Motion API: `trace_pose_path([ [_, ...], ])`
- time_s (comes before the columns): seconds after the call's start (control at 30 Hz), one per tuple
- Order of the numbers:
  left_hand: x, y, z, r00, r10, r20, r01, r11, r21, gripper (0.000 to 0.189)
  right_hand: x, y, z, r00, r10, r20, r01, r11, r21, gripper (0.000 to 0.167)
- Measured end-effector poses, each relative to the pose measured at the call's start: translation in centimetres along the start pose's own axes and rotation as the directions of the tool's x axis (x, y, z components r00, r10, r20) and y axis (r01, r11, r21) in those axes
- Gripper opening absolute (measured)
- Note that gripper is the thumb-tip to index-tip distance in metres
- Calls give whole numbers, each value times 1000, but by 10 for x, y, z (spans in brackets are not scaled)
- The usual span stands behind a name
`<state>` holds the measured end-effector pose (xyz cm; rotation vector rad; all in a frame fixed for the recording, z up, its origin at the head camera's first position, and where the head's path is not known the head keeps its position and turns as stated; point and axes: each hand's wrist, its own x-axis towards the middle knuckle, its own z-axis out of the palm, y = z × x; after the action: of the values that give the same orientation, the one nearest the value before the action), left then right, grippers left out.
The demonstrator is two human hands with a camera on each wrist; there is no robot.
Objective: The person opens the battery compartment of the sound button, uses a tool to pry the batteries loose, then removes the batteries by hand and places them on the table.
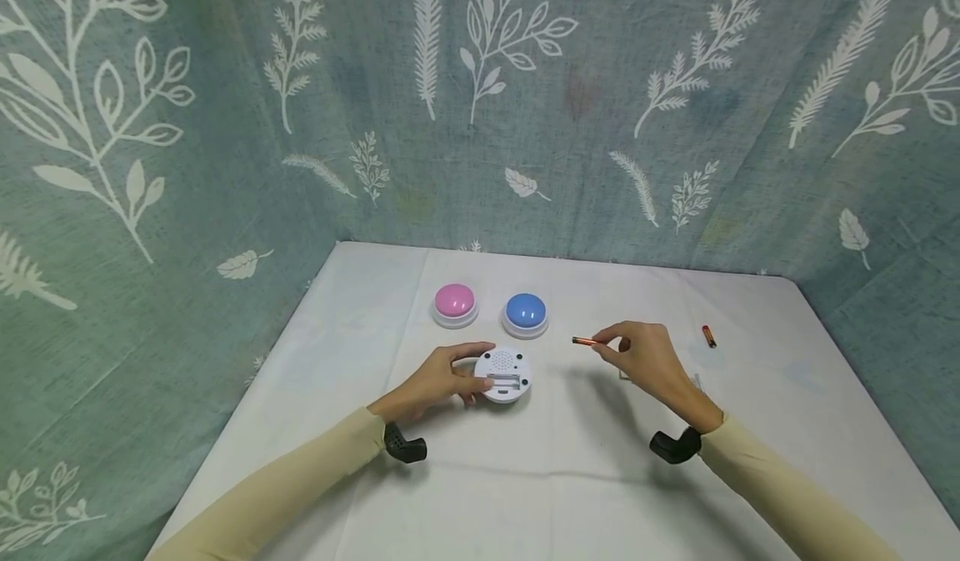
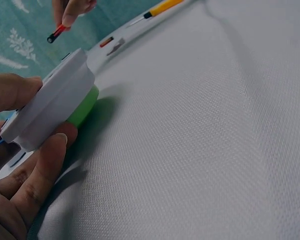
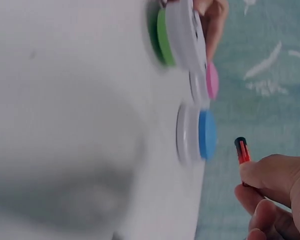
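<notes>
So from where I'm standing: the left hand (image 1: 435, 378) has its thumb and fingers wrapped round the rim of a green-domed push button (image 2: 85, 107), held tilted, dome down, so the battery slots (image 1: 504, 381) face up. Guess that's the point of the grip: button steadied, slots uncovered. Can't tell if the dome touches the table (image 1: 540, 511). Just behind it sit a pink push button (image 1: 454, 301) and a blue push button (image 1: 526, 311), both dome up, neither in the way. Nothing stands between the slots and the right hand (image 1: 645, 361), which is pinching a slim red-and-black battery (image 1: 583, 341) by one end, probably so the other end sticks out free. That hand hides some stuff from above; lower down you spot a yellow-handled screwdriver (image 2: 164, 9) and a small pale piece (image 2: 116, 46), too blurry to name. Far right, well apart, lies a second battery (image 1: 708, 336).
</notes>
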<state>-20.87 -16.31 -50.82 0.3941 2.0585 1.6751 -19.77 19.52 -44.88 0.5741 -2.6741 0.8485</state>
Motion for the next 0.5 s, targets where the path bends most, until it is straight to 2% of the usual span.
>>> trace_pose_path([
  [0.23, 1, -1, 0, 1000, 14, 10, -14, 1000, -10, 70, -9, 30, -21, 995, 46, -92, -51, 997, -52, 8],
  [0.5, 0, 0, 1, 1000, 13, 16, -12, 1000, -23, 70, -14, 50, -35, 990, 88, -115, -97, 992, -81, 11],
])
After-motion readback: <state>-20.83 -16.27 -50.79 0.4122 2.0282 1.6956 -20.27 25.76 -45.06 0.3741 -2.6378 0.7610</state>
